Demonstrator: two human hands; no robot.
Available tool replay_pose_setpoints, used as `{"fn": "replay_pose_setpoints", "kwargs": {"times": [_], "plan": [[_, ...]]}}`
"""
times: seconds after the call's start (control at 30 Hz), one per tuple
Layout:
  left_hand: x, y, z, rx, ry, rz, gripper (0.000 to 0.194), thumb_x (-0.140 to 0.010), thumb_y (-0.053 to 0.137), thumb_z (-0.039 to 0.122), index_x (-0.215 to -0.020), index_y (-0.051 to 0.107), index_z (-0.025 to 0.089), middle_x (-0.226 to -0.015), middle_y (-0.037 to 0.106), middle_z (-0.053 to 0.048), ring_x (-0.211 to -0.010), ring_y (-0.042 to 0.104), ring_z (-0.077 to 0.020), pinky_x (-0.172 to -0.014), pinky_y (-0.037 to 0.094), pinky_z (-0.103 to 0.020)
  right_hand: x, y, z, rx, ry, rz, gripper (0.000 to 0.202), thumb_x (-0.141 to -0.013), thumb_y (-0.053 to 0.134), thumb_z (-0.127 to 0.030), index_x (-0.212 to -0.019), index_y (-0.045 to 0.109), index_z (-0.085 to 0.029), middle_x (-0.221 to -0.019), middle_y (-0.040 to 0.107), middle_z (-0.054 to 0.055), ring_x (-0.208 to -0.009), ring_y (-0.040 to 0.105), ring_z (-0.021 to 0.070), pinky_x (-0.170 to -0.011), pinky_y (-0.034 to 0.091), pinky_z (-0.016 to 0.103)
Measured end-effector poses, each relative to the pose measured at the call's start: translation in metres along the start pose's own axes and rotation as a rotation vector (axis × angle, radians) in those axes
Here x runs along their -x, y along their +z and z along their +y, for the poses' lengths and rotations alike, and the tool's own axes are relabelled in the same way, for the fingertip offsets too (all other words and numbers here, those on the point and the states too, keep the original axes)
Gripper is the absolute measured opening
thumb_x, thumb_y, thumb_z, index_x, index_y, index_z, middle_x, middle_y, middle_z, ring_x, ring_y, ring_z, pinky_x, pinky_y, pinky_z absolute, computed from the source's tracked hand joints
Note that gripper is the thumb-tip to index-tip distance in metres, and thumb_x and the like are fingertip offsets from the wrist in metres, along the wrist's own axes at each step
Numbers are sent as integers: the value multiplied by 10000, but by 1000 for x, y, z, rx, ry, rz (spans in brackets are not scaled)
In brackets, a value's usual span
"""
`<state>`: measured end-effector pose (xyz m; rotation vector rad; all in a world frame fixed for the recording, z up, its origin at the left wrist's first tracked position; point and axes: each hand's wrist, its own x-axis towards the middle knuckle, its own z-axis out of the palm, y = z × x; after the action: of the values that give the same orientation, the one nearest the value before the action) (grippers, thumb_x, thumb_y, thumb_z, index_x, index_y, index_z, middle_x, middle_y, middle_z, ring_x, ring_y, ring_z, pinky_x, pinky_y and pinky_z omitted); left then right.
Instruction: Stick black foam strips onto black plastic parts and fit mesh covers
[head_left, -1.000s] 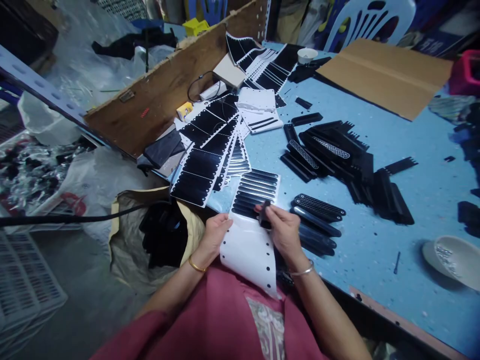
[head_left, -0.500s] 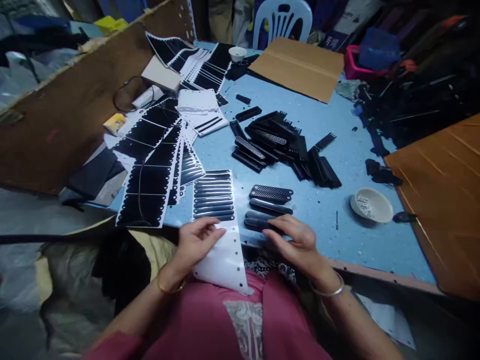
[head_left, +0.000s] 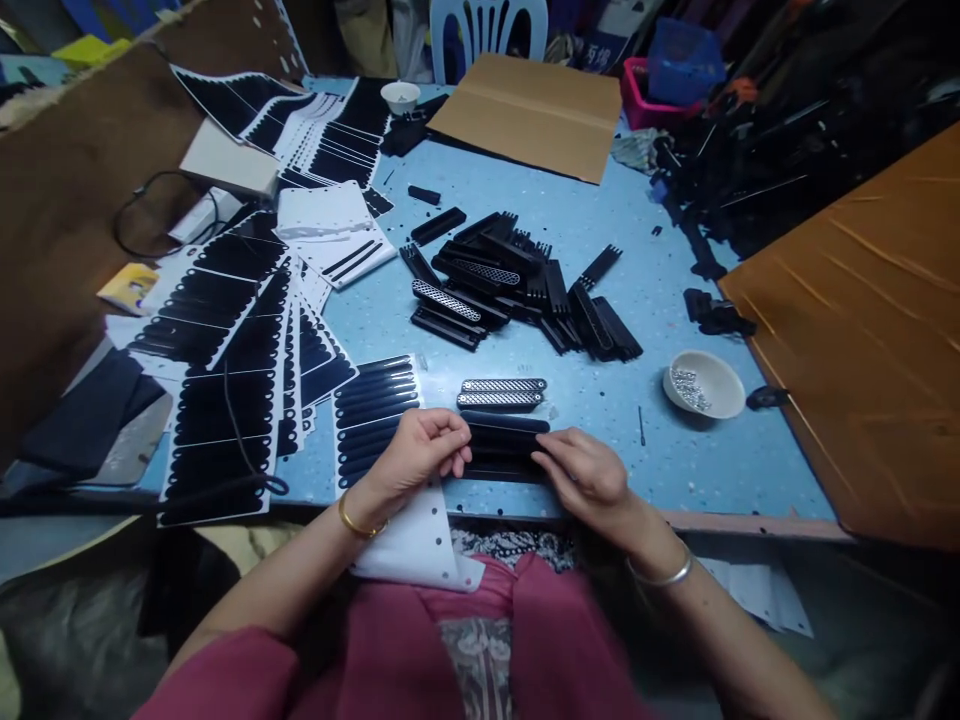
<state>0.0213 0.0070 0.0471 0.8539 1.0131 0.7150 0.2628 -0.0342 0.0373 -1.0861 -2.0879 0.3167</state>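
Note:
A thin black strip stretches between my two hands, just above black handle pieces near the table's front edge. My left hand, fingers pinched, is at the strip's left end, over the right side of a white sheet of black stickers. The strip's right end is between the thumb and fingers of my right hand. Behind the strip lie two silver-patterned handle pieces. Farther back is a loose pile of black handle pieces, one with a mesh pattern on top.
More sticker sheets and a looped cable cover the left side. A white bowl of small metal parts stands at the right. Cardboard and a smaller bowl are at the back; an orange-brown panel borders the right.
My left hand has moved right, from over the sticker sheet to the handle pieces. A black strip now spans both hands. The view has shifted, moving the table's contents left in the picture.

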Motion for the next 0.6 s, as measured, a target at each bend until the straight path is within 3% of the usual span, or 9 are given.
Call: {"fn": "replay_pose_setpoints", "kwargs": {"times": [0.13,0.2,0.33,0.4,0.6], "plan": [[-4,3,-2,30,-33,-11,296,-710,767,373,-724,622,115,-565,656,-37,-399,549,-85,-378,363,-165,-2,2,3,-16,16,-40,208,-915,573,-143,-1099,670,-151,-847,704,100,-757,652,196,-658,571,340],[-4,2,-2,-60,-1,26,271,-737,743,365,-738,646,112,-584,658,-38,-414,550,-86,-381,359,-171,-5,-1,4,-37,63,-15,166,-914,583,-166,-1039,692,-168,-816,712,81,-724,659,181,-645,568,322],[-10,-10,-4,-402,251,267,220,-772,700,326,-827,707,113,-596,642,-17,-481,562,-101,-450,405,-196,-8,-13,18,-84,268,69,86,-876,658,-243,-913,724,-202,-794,731,57,-716,682,177,-658,569,312],[-16,-20,-8,-560,376,356,205,-792,671,323,-769,705,123,-584,630,-13,-514,561,-112,-494,420,-210,-7,-16,30,-125,371,105,92,-841,699,-292,-873,732,-212,-798,737,53,-729,689,188,-662,570,321],[-33,-26,-21,-820,417,236,280,-867,560,298,-690,699,132,-569,625,-17,-529,527,-120,-521,385,-225,-5,3,50,-276,458,5,108,-800,716,-294,-860,744,-209,-830,754,62,-741,703,196,-651,564,321]]}}
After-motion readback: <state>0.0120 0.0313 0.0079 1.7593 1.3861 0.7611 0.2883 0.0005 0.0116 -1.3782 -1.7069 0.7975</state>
